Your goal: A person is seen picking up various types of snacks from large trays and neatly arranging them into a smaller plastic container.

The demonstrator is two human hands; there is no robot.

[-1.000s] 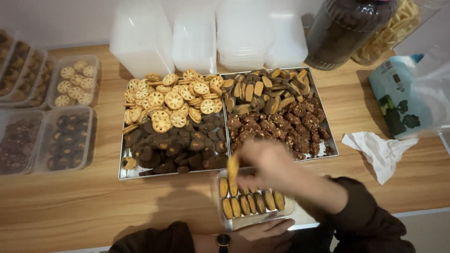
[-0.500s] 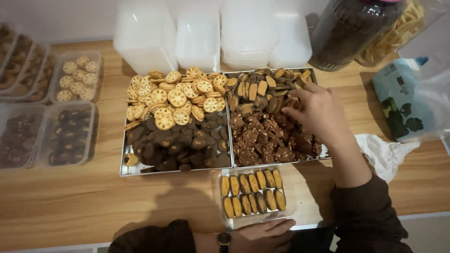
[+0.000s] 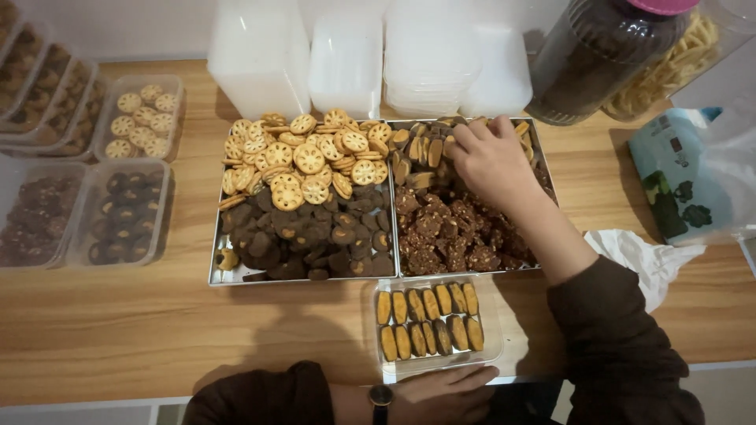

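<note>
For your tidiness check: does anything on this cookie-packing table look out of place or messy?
Only a crumpled white tissue lying loose on the wooden table right of the metal trays. Cookies sit within their trays and boxes; nothing looks spilled.

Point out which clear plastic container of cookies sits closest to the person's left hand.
The small clear container holding two rows of oval, dark-edged cookies, right in front of the metal trays. The left hand touches its near edge; the other filled containers sit far left.
</note>
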